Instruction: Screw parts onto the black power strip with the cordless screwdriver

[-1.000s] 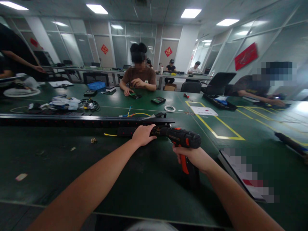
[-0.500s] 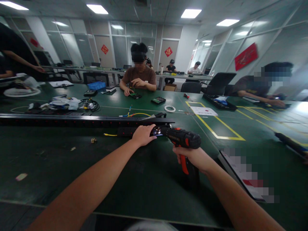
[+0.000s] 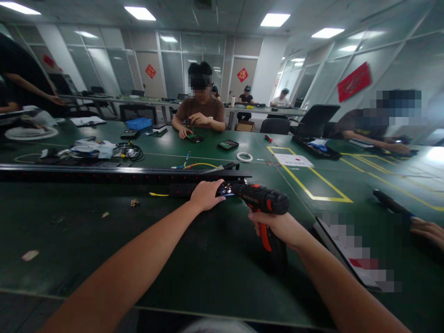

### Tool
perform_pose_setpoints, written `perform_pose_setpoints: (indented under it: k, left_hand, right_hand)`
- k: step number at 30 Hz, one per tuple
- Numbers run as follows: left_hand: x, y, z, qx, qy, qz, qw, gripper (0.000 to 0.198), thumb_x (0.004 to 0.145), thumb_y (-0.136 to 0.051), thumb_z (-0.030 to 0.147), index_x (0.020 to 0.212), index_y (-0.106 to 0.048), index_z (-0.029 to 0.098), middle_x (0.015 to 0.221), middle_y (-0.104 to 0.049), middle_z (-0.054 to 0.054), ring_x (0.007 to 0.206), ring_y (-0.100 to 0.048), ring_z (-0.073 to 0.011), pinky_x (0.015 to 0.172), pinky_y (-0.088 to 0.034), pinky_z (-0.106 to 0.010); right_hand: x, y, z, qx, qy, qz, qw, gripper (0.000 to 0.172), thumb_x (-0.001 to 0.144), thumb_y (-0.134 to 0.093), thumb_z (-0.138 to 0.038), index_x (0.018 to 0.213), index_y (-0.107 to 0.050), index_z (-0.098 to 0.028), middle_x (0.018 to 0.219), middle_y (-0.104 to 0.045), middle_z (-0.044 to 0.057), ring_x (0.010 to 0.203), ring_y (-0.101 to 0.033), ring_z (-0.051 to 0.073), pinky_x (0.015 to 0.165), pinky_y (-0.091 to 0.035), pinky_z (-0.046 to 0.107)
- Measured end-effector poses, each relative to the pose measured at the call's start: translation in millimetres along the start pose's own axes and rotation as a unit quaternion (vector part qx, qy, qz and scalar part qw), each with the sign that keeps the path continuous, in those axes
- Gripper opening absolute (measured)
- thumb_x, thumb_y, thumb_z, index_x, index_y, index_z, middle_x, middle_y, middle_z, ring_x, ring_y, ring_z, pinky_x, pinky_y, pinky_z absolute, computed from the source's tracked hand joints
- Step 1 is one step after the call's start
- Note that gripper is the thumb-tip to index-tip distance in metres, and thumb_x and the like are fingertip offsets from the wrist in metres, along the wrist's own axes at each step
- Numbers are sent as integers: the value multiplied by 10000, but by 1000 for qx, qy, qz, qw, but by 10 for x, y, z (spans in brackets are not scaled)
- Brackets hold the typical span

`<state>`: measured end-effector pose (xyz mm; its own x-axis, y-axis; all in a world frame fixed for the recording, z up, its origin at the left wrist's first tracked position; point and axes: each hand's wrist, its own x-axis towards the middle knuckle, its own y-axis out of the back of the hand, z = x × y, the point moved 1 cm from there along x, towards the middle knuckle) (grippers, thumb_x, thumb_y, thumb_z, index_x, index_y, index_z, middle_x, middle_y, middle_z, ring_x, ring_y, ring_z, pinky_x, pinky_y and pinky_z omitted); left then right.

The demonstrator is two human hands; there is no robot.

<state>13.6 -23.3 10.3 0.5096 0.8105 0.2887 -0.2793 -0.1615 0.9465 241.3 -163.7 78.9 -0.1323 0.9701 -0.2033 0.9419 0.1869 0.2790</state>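
My right hand point(image 3: 272, 226) is wrapped around the grip of a black and orange cordless drill point(image 3: 267, 199), which points left. The drill's nose reaches the right end of a short black strip point(image 3: 180, 189), where small shiny metal parts point(image 3: 227, 189) and a blue edge show. Over that same end my left hand point(image 3: 205, 195) is closed, thumb toward the drill. Whether the bit touches a screw is too small to make out. Behind the strip lies a long black bar point(image 3: 104, 173) with red dots. A yellow wire point(image 3: 159, 194) comes out at the strip's left.
Several small brass-coloured pieces point(image 3: 135, 202) lie left of my left hand. A tablet-like panel point(image 3: 347, 254) rests by my right forearm. At the right edge, another person's hand point(image 3: 428, 229) holds a dark tool point(image 3: 391, 203). A white ring point(image 3: 244, 157) lies beyond the bar.
The dark tool at the right edge has moved left, and another person's hand has come into view on it. My hands and the drill stay practically still.
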Motion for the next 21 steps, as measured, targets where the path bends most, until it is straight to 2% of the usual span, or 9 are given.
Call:
perform_pose_setpoints:
  k: [21]
  left_hand:
    - [-8,36,4,-8,3,-9,1000,690,1001,-720,525,1580,-501,221,1435,-726,-129,1295,-703,-339,1122,-482,-453]
  right_hand:
    - [-43,-5,-58,-6,-8,5,1000,229,692,-779,-407,736,-674,-209,603,-658,-7,572,-631,196,587,-513,333]
